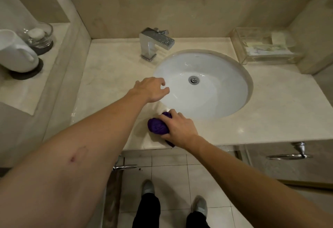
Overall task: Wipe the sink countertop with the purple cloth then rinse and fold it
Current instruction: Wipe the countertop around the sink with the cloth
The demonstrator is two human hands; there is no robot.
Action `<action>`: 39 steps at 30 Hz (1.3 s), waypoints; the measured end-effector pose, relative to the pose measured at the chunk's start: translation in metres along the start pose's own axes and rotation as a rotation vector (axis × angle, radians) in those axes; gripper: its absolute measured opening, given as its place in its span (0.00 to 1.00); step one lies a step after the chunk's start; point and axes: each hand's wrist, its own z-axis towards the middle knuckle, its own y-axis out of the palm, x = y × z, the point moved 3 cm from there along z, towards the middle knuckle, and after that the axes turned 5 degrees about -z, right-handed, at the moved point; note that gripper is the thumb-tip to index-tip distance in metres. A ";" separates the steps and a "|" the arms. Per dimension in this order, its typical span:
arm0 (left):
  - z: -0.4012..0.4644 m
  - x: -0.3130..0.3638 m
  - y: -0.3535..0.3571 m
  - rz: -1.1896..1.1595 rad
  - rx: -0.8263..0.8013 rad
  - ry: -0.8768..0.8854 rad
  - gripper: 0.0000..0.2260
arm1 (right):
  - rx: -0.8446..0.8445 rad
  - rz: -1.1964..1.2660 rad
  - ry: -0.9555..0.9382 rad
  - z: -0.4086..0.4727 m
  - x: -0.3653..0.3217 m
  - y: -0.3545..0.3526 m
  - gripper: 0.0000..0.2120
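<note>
Beige marble desk (111, 69) with an undermounted white oval basin (203, 85), seen from above by someone standing at its front edge; cream floor tiles (171, 170) and the person's grey shoes lie below.

Bunched purple cloth (157, 125): it sits on the desk's front strip, just beside the basin's near rim. The right hand (180, 128) grips it from above, fingers curled over the wad, evidently so that pressure goes straight down onto the stone. Bunching the cloth gives a firm pad for the narrow band between basin and desk edge.

Left hand (153, 89): held over the basin's left rim, fingers loosely spread and holding nothing. Whether it touches the rim cannot be told; it probably serves for balance.

Square chrome tap (155, 42): set at the rear left of the basin, spout over the bowl. No water runs, so wiping is judged to be in progress and rinsing not yet begun.

Clear plastic tissue box (264, 47), white jug (16, 55) and glass jar (40, 33) stand at the sides, away from the wiping area.

Writing: none legible anywhere; print on the tissue box is too blurred to read.
</note>
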 end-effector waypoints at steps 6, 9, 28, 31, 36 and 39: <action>0.007 -0.012 0.008 0.021 -0.021 -0.007 0.23 | 0.041 -0.001 0.026 0.016 0.029 0.001 0.28; 0.011 -0.012 0.007 -0.003 -0.006 -0.006 0.23 | 0.075 0.018 0.074 0.028 0.043 -0.002 0.26; 0.025 -0.022 0.014 -0.011 -0.024 -0.037 0.23 | 0.125 0.019 0.078 0.028 0.038 -0.001 0.26; 0.029 -0.020 0.018 -0.017 -0.023 -0.029 0.23 | 0.137 0.062 0.125 0.038 0.050 -0.004 0.22; 0.027 -0.027 0.014 0.002 -0.022 -0.047 0.23 | 0.103 0.205 0.321 0.055 0.070 -0.017 0.21; 0.024 -0.034 0.007 -0.006 0.006 -0.047 0.23 | 0.134 0.250 0.314 0.048 0.066 -0.026 0.20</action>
